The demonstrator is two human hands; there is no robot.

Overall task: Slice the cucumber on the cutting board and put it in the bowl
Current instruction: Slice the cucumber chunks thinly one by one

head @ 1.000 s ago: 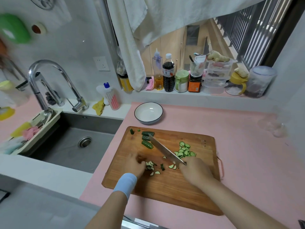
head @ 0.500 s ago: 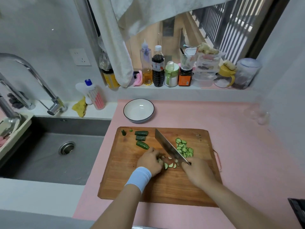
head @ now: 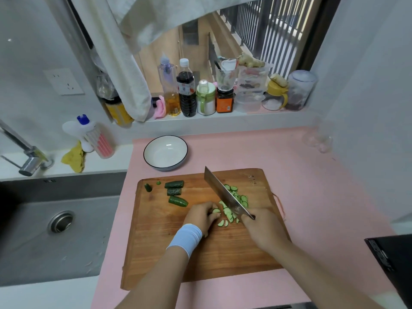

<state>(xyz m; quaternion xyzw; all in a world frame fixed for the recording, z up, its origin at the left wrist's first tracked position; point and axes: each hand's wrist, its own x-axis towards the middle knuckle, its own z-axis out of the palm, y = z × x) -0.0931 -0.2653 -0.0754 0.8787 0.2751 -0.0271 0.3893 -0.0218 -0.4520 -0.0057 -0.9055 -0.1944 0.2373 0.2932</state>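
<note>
The left hand (head: 201, 217) sits at the middle of the cutting board (head: 200, 259), its grip curled down over a short cucumber stub (head: 215, 211) and pinning it to the wood. A pale wristband (head: 185, 238) wraps that wrist. Just to the right, the right hand (head: 263, 228) has its grip closed round the handle of a knife (head: 225, 194). The handle is hidden inside the fist, and the broad blade runs up and to the left from it, edge down beside the stub. A few thin cut slices (head: 229, 216) lie between the two hands, and a larger heap of slices (head: 242, 198) lies on the right side of the blade. Toward the upper left of the board, three uncut dark green chunks (head: 176, 191) lie close together, with a small end piece (head: 147, 187) near the left corner. The white bowl (head: 165, 152) stands on the pink desk (head: 301, 197) just above the board's upper edge. A sink (head: 55, 230) fills the left of the frame.
</note>
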